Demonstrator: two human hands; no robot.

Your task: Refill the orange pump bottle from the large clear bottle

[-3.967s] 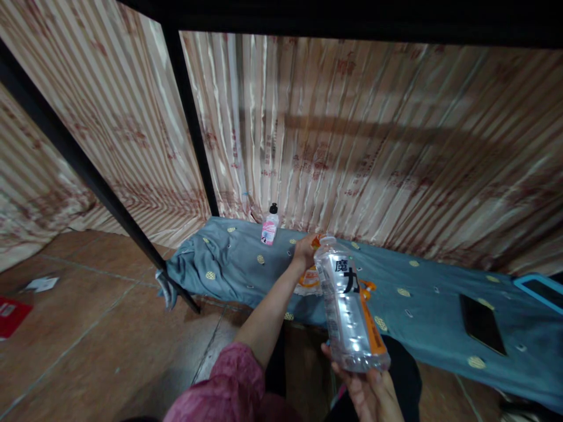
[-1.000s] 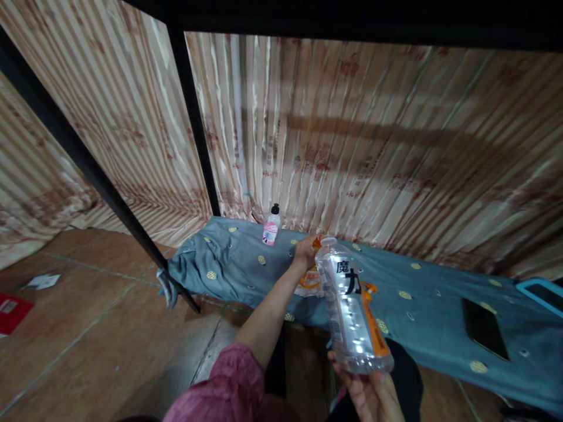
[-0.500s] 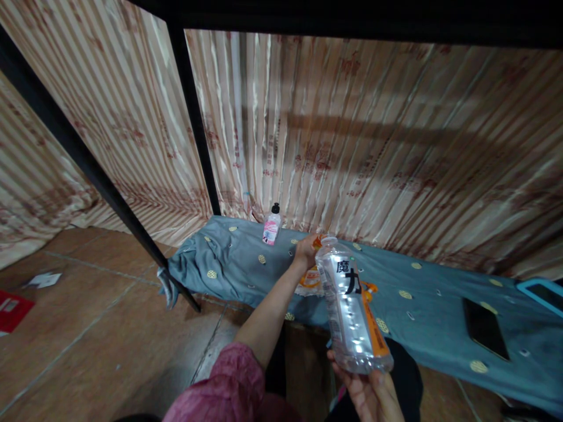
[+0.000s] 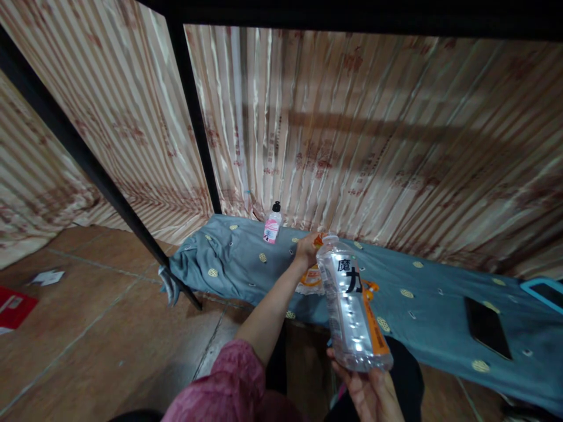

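A clear, uncapped plastic bottle [image 4: 349, 310] with a silver label, black lettering and an orange strip tilts in front of me. My right hand [image 4: 367, 390] grips it around the base, palm up. Beside the bottle's neck, my left hand [image 4: 305, 252] is closed on a small orange piece [image 4: 318, 240] that looks like a bottle cap; its fingertips are partly hidden. Behind the bottle, partly covered by it, lies an orange and white wrapper [image 4: 311, 280] on the grey-blue cloth [image 4: 237, 258]. An orange item [image 4: 370, 289] shows at the bottle's right side.
A small pink-labelled bottle [image 4: 272, 225] with a black top stands near the curtain [image 4: 316, 117]. To the right lie a dark phone [image 4: 487, 328] and a blue-framed object [image 4: 545, 293]. Black metal posts [image 4: 193, 111] rise at left. A red packet [image 4: 15, 308] lies on the tiled floor.
Both hands and the clear bottle hold almost the same place. The view has shifted very slightly; nothing has been taken up or let go.
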